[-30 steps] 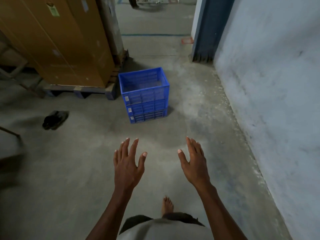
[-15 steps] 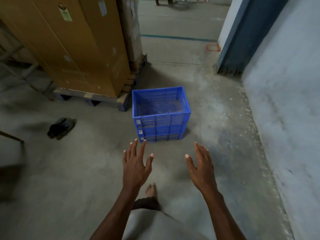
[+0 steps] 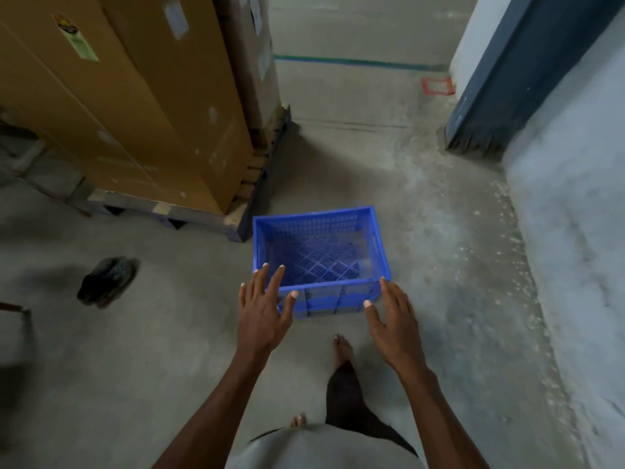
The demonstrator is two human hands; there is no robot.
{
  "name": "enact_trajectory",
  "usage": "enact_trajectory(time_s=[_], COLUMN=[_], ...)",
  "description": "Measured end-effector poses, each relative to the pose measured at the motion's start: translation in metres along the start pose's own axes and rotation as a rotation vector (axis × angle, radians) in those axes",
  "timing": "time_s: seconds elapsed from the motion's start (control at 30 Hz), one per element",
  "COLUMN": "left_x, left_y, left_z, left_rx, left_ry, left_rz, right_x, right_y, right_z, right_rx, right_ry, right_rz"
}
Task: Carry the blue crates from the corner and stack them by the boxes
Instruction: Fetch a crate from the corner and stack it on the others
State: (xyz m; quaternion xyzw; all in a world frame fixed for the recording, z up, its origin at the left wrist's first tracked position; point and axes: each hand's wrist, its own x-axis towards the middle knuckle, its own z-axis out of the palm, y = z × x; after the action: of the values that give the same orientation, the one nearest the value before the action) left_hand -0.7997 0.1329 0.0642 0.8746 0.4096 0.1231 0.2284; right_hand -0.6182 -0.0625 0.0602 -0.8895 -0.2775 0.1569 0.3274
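Nearest the camera, a bare foot [image 3: 342, 350] is stepping forward on the concrete floor [image 3: 422, 231], bringing the person within reach of the crates. Just ahead, the left hand [image 3: 262, 308] and the right hand [image 3: 392, 318] are reaching out with fingers straight and spread, holding nothing. They are sitting about a crate's width apart, the left over the near left corner and the right beside the near right corner, which looks like lining up to take both ends at once; whether either is touching the plastic I cannot tell.

The blue crates [image 3: 321, 255] are standing on the floor as a nested pile, the top one open and empty, just beside the front corner of the wooden pallet [image 3: 236, 211]. That spot probably keeps the pile by the tall cardboard boxes [image 3: 142, 106] on the pallet while leaving the passage free.

Off to the left a dark shoe [image 3: 106, 280] is lying alone. Farther back a dark blue door frame [image 3: 521, 76] is meeting the pale wall [image 3: 575, 204].
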Motion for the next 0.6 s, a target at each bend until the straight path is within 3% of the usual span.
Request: enact_trajectory(time_s=[0.33,0.6], left_x=[0.156,0.245], left_y=[-0.023,-0.14], left_z=[0.057,0.157], left_rx=[0.088,0.04], left_ry=[-0.107,-0.263], left_rz=[-0.151,-0.341], right_x=[0.21,0.338], right_y=[0.045,0.122], right_z=[0.057,0.142], right_rx=[-0.14,-0.234], right_ry=[-0.316,-0.485], right_rz=[0.041,0.23])
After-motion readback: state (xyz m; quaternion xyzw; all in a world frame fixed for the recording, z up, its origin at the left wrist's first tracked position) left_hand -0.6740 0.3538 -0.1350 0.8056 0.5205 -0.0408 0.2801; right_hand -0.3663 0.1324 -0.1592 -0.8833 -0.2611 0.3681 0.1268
